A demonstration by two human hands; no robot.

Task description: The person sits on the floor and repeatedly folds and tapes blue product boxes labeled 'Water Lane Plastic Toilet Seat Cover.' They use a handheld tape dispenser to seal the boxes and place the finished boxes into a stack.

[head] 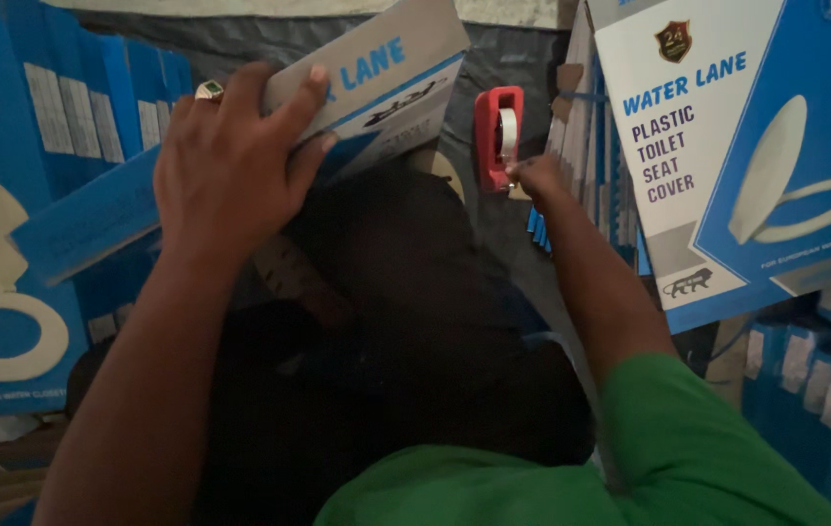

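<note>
Our green sleeve (688, 438) leads to the right hand (537, 175) pinching the red tape dispenser (498, 136); beside it, our left hand (230, 166) clamps the box flap (376, 78).

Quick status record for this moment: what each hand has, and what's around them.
left hand: grips the flap of a blue-and-white carton, fingers curled over its edge
right hand: pinched at the tape end by the red tape dispenser
ring: on a left finger
sleeve: green, on the right arm
flat cartons: stacked at left
printed box: leaning at right
light: dim, middle of the carton too dark to read
</note>
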